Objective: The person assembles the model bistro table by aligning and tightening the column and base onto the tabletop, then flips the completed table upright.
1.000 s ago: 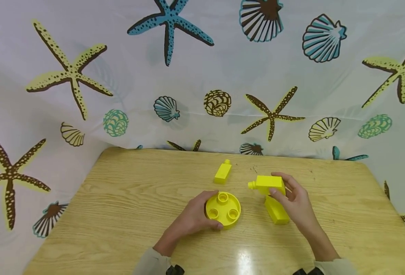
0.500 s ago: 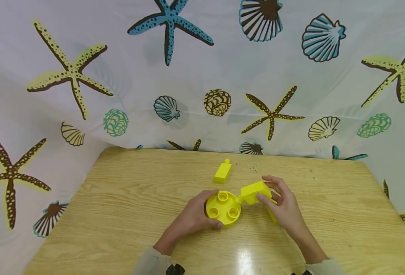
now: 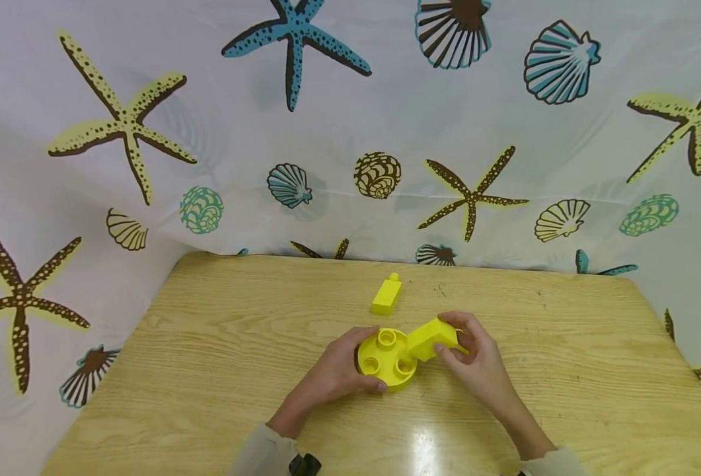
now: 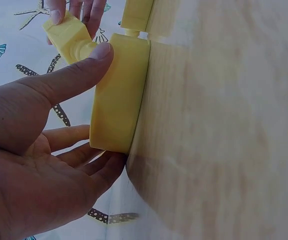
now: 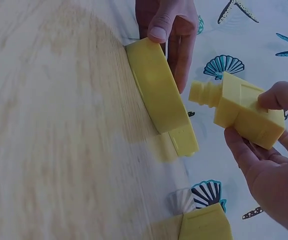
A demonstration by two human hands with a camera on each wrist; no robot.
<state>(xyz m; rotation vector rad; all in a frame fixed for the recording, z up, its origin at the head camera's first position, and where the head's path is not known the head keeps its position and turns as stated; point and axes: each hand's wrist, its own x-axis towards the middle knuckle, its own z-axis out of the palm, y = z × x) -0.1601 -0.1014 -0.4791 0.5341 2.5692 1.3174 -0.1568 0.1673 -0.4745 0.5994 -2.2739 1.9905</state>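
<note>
My left hand (image 3: 341, 370) grips the rim of a round yellow base (image 3: 388, 357), which lies on the table with three ringed sockets facing up. In the left wrist view the thumb (image 4: 74, 75) lies over its top edge and the fingers reach round its side. With thumb and fingertips, my right hand (image 3: 478, 363) holds a yellow rectangular block (image 3: 435, 338) with a ridged neck (image 5: 204, 93). The block is tilted, neck down and leftward, over the base's front right socket (image 3: 405, 365). In the right wrist view the neck shows apart from the base.
A second yellow block (image 3: 387, 296) with a neck lies behind the base. Another yellow block (image 5: 206, 225) lies on the table under my right hand, mostly hidden in the head view. A patterned cloth (image 3: 350, 132) hangs behind the wooden table (image 3: 237, 317).
My right hand has moved left with the yellow block, bringing it from level beside the base to tilted over its right side. My left hand stays on the base.
</note>
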